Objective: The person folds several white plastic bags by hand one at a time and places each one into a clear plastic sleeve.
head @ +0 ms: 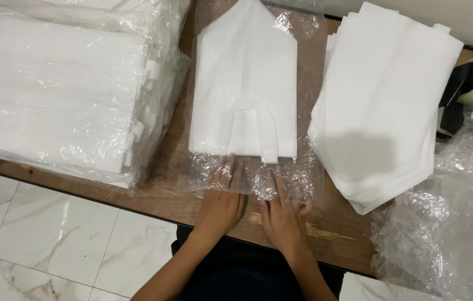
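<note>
A folded white garment (245, 83) lies inside a clear plastic bag (309, 167) on the brown wooden table (164, 195). My left hand (221, 200) rests flat with its fingers tucked under the bag's open near edge. Beside it, my right hand (284, 212) lies flat too, fingers inside the crinkled plastic flap just below the garment's lower edge. Both hands are spread, not gripping.
A tall stack of bagged white garments (58, 89) fills the left of the table. A pile of unbagged folded white garments (381, 106) sits to the right. Loose clear plastic bags (448, 223) lie at far right, a tape dispenser (467, 83) behind them. White marble floor tiles (52, 245) show below.
</note>
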